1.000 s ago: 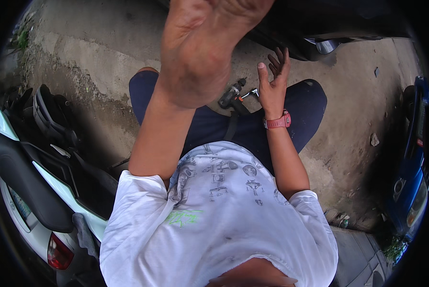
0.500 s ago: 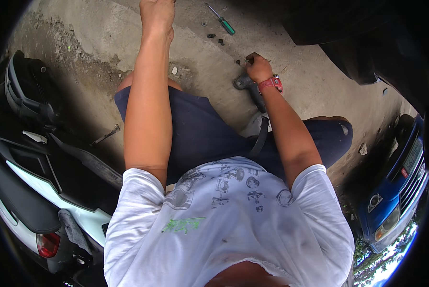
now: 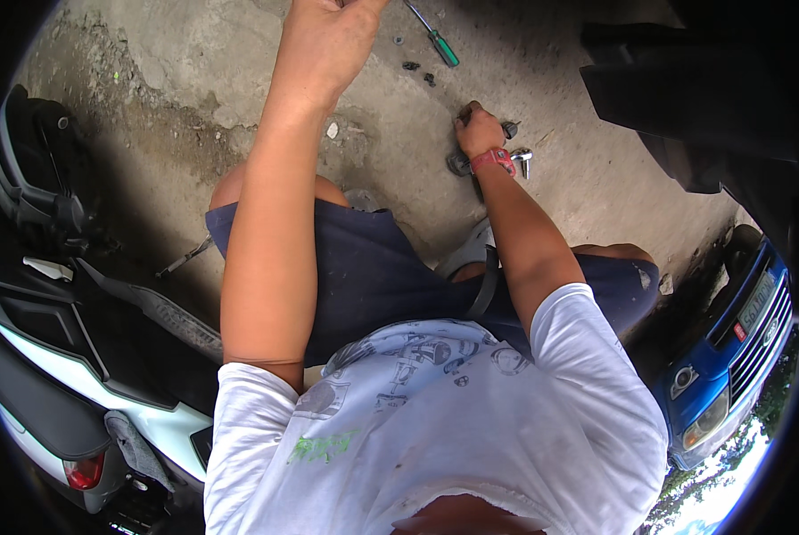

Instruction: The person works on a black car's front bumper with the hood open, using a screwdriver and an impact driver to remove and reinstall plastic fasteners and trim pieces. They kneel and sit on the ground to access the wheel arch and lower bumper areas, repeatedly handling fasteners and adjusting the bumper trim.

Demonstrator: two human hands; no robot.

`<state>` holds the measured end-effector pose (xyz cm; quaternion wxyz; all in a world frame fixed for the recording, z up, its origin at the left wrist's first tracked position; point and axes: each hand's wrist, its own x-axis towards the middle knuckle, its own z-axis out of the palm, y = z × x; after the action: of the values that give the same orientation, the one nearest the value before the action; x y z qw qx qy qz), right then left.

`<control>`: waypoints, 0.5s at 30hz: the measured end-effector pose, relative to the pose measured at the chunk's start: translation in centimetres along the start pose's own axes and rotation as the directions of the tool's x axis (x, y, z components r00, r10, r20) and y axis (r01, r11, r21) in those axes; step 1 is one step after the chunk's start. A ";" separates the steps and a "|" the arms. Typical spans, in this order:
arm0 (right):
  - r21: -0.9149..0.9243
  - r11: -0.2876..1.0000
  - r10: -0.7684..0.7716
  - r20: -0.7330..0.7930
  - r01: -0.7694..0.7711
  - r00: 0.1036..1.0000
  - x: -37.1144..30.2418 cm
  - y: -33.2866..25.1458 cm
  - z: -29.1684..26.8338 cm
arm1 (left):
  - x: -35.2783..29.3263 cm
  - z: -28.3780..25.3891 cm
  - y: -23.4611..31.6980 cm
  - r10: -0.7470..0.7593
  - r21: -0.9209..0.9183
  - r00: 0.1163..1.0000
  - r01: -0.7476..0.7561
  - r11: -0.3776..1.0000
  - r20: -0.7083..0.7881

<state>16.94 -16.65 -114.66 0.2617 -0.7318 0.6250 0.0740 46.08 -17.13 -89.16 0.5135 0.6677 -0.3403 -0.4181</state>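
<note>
My left hand (image 3: 333,49) reaches up to the top edge of the view, where its fingers are mostly cut off, so what they hold is hidden. My right hand (image 3: 481,134), below a red wristwatch (image 3: 494,160), is low over the concrete with its fingers curled in. A dark rounded tool part (image 3: 458,163) shows beside the wrist, and a dark knob-like piece (image 3: 510,130) sticks out on the hand's other side. What lies inside the fingers is covered. A small silver metal tool (image 3: 523,161) lies right of the wrist.
A green-handled screwdriver (image 3: 444,49) and small dark pieces (image 3: 420,73) lie on the concrete ahead. At left stands a white and black motorcycle (image 3: 87,357). A dark bulky shape (image 3: 658,98) overhangs the upper right. A blue car (image 3: 734,348) is farther right.
My left hand has come back toward me and right. My right hand has dropped slightly; the silver tool and the dark knob-like piece now show beside it.
</note>
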 end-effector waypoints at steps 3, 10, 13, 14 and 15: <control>0.518 0.855 0.038 -0.086 0.012 0.996 -0.4 -1.9 -1.9 | -0.8 0.5 -0.9 0.035 0.404 0.991 -0.084 0.911 0.126; 0.939 0.320 -0.046 -0.117 0.125 0.992 -4.4 -8.9 -10.9 | 0.7 2.2 -2.3 -0.192 0.583 0.860 -0.142 0.800 0.472; 0.976 0.209 0.010 -0.065 0.061 0.998 -5.4 -11.2 -13.3 | 1.2 3.1 -2.0 -0.238 0.537 0.812 -0.107 0.837 0.533; 0.984 0.167 0.001 -0.065 0.064 0.998 -5.6 -11.8 -13.7 | 1.3 3.3 -1.9 -0.243 0.530 0.804 -0.104 0.842 0.543; 0.989 0.137 0.011 -0.058 0.056 0.998 -5.7 -12.1 -14.0 | 1.5 3.6 -1.7 -0.264 0.534 0.793 -0.089 0.841 0.549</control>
<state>24.24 -17.35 -96.69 0.6626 -0.3909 0.5155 -0.3773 43.52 -19.48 -91.54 0.1511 0.6306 -0.5551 -0.5210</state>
